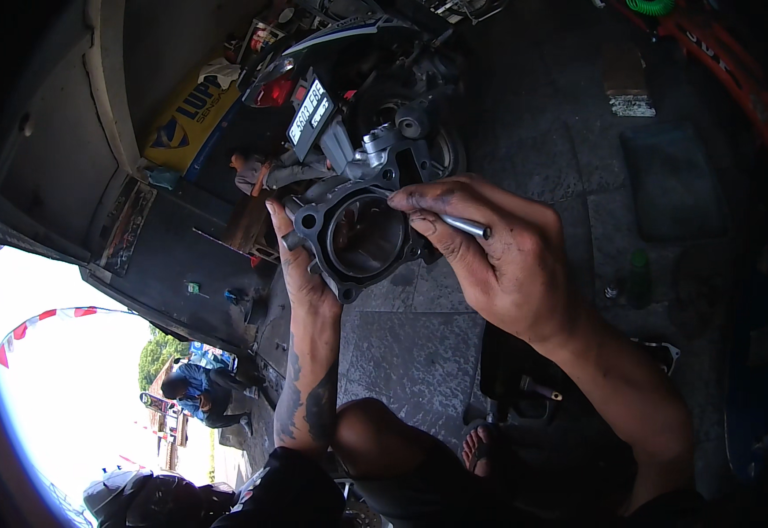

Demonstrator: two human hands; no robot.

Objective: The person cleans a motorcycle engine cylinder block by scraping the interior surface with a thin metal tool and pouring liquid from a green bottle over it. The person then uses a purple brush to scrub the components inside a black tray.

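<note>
My left hand (304,270) grips a metal engine cylinder block (337,285) from its left side, thumb up along the outer wall. The round bore (367,237) faces up towards me, with bolt holes in the flange around it. In my right hand (509,244) is a thin metal rod-like tool (466,226), pinched between thumb and fingers. Those fingertips are at the block's upper right rim, by the bore's edge. The tool's working end is hard to make out there. My left fingers are mostly hidden behind the block.
Beyond the block stands a motorcycle (390,99) with a plate. Two people sit at the left, one by the motorcycle (265,175), one outside (202,389). A green bottle (638,277), a gasket (667,353) and a brush-like tool (542,389) lie right. A red stand (720,66) is upper right.
</note>
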